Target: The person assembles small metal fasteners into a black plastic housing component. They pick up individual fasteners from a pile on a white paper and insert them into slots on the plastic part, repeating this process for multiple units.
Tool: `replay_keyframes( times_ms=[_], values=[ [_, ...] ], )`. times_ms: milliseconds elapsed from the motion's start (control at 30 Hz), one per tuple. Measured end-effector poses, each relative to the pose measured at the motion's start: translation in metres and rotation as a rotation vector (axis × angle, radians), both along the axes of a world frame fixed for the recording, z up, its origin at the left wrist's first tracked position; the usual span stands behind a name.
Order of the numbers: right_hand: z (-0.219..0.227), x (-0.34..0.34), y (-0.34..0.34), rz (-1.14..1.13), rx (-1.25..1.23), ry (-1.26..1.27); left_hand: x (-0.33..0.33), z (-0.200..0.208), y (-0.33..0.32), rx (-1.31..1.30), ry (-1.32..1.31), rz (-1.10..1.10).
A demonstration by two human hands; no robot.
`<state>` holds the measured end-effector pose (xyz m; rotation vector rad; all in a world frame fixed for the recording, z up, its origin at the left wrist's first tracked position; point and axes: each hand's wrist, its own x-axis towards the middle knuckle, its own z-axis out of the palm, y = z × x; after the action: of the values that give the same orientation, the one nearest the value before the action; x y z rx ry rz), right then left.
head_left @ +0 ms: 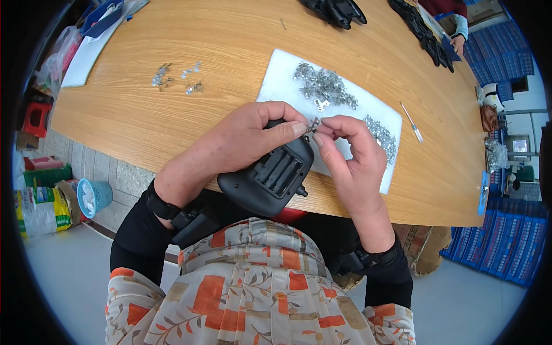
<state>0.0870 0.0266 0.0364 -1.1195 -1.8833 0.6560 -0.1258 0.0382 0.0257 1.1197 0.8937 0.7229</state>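
Note:
My left hand (pixel 259 135) is closed, thumb and forefinger pinching one end of a small shiny metal piece (pixel 312 127). My right hand (pixel 356 152) is closed too, its fingertips at the other side of that piece. Below my left hand a black plastic housing (pixel 230 183) with an open battery compartment leans at the table edge above my lap; a short knob sticks out of its right side. Beyond my hands lies a white foam sheet (pixel 276 75). It carries a heap of small metal parts (pixel 326 86), a single flat metal part (pixel 321 105) and a second pile (pixel 380 138).
Loose metal parts (pixel 162 76) lie in small groups on the wooden table (pixel 218 46) at left. A screwdriver (pixel 411 122) rests right of the foam. Black plastic housings (pixel 336 11) stand at the far edge. Another person's hand (pixel 457 43) shows at far right.

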Motion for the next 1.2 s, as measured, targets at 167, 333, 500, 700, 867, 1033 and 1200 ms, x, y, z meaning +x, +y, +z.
replay_keyframes(
  times_ms=[167, 333, 500, 700, 867, 1033, 1200],
  values=[
    [-0.003, -0.002, 0.004, 0.052, -0.200, 0.185, -0.002, -0.003, -0.001, 0.050, 0.014, -0.018],
    [-0.001, 0.000, 0.005, 0.102, -0.329, 0.218, -0.001, -0.007, -0.002, 0.146, 0.059, -0.011],
    [-0.001, 0.007, 0.005, 0.138, -0.584, 0.429, -0.001, -0.002, -0.003, 0.107, 0.058, -0.038],
    [-0.007, 0.014, 0.010, 0.050, -0.610, 0.464, 0.002, 0.002, -0.004, 0.142, 0.131, 0.007],
    [-0.005, 0.012, 0.029, -0.079, -0.489, 0.244, 0.001, 0.005, -0.008, 0.113, 0.182, -0.012],
    [-0.003, 0.016, 0.050, -0.162, -0.276, -0.184, 0.000, 0.000, -0.010, 0.145, 0.186, -0.012],
    [-0.009, 0.014, 0.052, -0.097, 0.030, -0.429, 0.000, -0.005, -0.010, 0.108, 0.105, -0.005]
  ],
)
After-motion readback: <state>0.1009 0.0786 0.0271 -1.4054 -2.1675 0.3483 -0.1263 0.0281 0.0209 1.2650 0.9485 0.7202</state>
